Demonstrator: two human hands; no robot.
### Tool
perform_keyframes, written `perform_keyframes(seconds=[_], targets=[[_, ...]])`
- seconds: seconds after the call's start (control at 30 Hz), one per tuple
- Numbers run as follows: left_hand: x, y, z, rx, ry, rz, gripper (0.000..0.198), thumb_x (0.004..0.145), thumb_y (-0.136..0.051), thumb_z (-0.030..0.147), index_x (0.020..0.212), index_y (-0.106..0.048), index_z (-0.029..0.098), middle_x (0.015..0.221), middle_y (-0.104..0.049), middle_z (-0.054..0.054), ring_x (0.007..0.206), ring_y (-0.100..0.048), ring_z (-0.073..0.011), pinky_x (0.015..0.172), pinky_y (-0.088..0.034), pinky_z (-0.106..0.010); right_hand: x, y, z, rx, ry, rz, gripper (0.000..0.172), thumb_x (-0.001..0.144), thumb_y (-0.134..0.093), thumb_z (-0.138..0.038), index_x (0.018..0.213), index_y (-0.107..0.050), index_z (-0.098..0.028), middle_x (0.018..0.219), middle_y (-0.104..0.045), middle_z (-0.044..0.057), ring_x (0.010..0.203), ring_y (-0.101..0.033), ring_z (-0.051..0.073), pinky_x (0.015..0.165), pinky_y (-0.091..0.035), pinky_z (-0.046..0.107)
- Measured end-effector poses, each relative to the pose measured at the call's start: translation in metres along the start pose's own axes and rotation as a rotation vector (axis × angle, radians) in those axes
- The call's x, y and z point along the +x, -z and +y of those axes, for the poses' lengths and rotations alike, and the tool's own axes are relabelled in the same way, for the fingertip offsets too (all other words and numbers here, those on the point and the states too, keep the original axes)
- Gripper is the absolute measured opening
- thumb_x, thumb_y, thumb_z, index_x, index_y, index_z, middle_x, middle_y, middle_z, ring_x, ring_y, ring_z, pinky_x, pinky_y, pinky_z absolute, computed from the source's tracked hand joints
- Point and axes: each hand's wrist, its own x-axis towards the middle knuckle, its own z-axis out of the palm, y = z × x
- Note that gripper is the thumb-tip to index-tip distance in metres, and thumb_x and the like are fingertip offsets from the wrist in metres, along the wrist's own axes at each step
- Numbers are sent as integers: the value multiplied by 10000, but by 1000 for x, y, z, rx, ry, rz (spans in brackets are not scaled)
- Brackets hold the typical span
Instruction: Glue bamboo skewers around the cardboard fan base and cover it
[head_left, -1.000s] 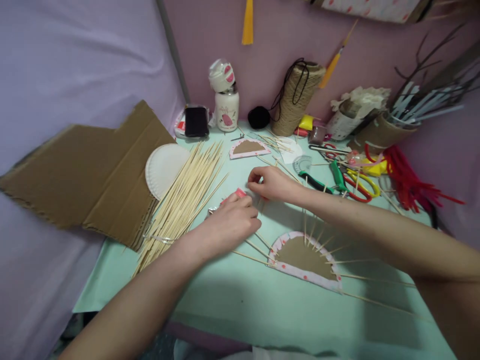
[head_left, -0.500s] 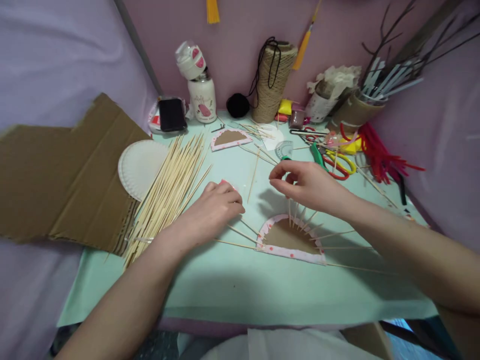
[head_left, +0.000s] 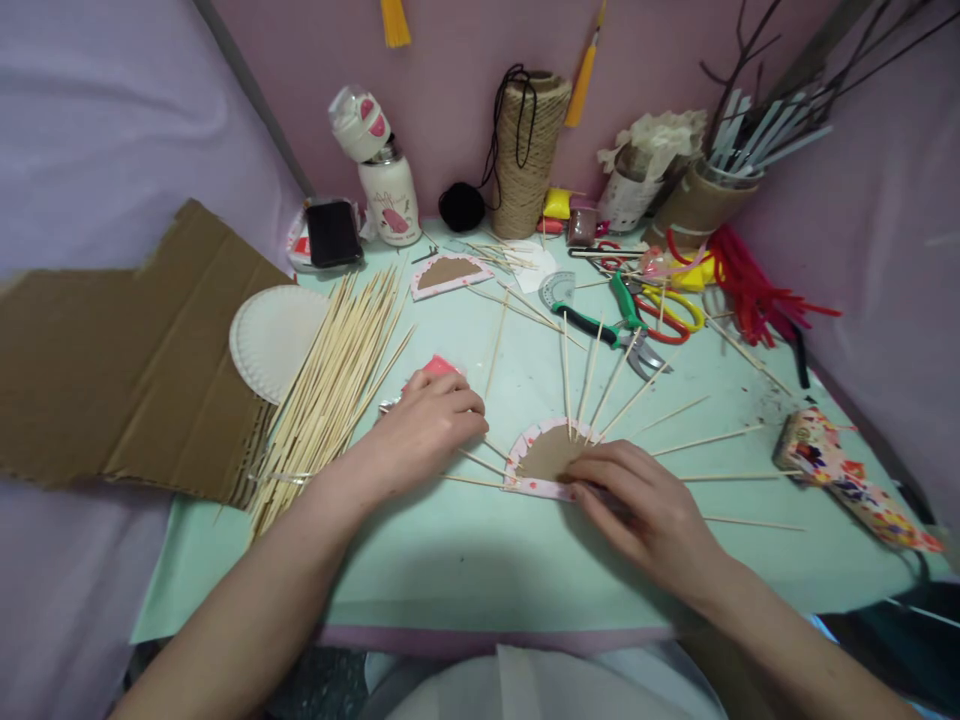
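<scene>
Your right hand (head_left: 649, 505) lies over the right part of the card half-disc (head_left: 544, 455), fingers on its face and thumb by its straight near edge. The gap between fingertips and thumb is narrow; you cannot tell from here whether they are clamped on the card. Your left hand (head_left: 439, 420) sits to the left, palm down and curled over a pink packet (head_left: 439, 366); whether it grips is hidden.

On the near side of both hands, you have bare cloth as far as the front edge of the table (head_left: 465, 600). Beyond and right of your right hand, thin sticks (head_left: 568, 375) fan from the half-disc and take up the room there; past their tips lies a floral-patterned object (head_left: 825, 455). Left of your left hand, the stick bundle (head_left: 337, 370) crowds in close.

Half a second ago your right hand hung above the fan; now it is down on the half-disc. The green-handled cutters (head_left: 611, 328), partly covered then, show their metal blades, and the floral object has come into view.

The half-disc is brown card bordered in pale, pink-spotted material. Farther out left are a white, ridged-rim plate (head_left: 270, 335) and creased corrugated cardboard (head_left: 142, 360).
</scene>
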Motion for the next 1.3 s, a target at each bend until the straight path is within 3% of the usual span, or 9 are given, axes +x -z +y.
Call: perform_keyframes(seconds=[0.17, 0.53, 0.67, 0.8, 0.9, 1.1, 1.3], targets=[[0, -5, 0, -6, -8, 0, 203, 931, -535, 99, 937, -708, 207, 995, -713, -25, 1011, -520, -228, 813, -272, -389, -1, -12, 1, -53, 71, 13, 158, 895, -589, -112, 1016, -648, -195, 926, -688, 73, 862, -614, 203, 768, -464, 370], [3, -6, 3, -26, -8, -14, 210, 957, -518, 148, 914, -713, 212, 903, -702, -21, 966, -549, -211, 835, -286, -381, 3, -15, 2, -46, 72, 38, 168, 884, -615, -98, 1033, -642, -170, 952, -686, 88, 871, -605, 206, 784, -439, 387], [-7, 8, -10, -74, 81, 131, 197, 976, -513, 227, 1031, -702, 241, 1039, -716, -27, 1046, -574, -203, 853, -320, -371, 2, -15, 2, -50, 78, 58, 175, 881, -612, -91, 1033, -638, -174, 953, -688, 85, 867, -607, 203, 782, -441, 384], [-27, 31, -27, -67, 303, 346, 193, 949, -534, 242, 1030, -708, 224, 1064, -714, -50, 1028, -604, -211, 916, -387, -389, 0, -15, 3, -52, 80, 71, 189, 880, -604, -90, 1041, -643, -181, 956, -689, 84, 871, -615, 204, 777, -440, 382], [-39, 40, -30, -44, 425, 432, 184, 929, -558, 277, 1003, -720, 234, 1054, -712, -46, 1017, -617, -216, 941, -412, -398, -1, -15, 3, -51, 81, 78, 206, 881, -594, -95, 1054, -651, -194, 956, -694, 82, 880, -625, 210, 778, -442, 382], [-43, 35, -26, -50, 527, 341, 218, 933, -536, 298, 1003, -728, 223, 1065, -709, -65, 1030, -614, -227, 944, -423, -421, -1, -14, 2, -78, 104, 94, 199, 890, -583, -102, 1046, -637, -213, 948, -703, 69, 855, -628, 202, 777, -442, 383], [-42, 30, -35, -71, 574, 220, 236, 922, -538, 279, 1068, -712, 212, 1131, -700, -80, 1072, -613, -243, 952, -433, -433, -1, -13, 2, -91, 116, 78, 194, 897, -586, -104, 1053, -636, -209, 955, -699, 71, 858, -621, 201, 786, -426, 388]])
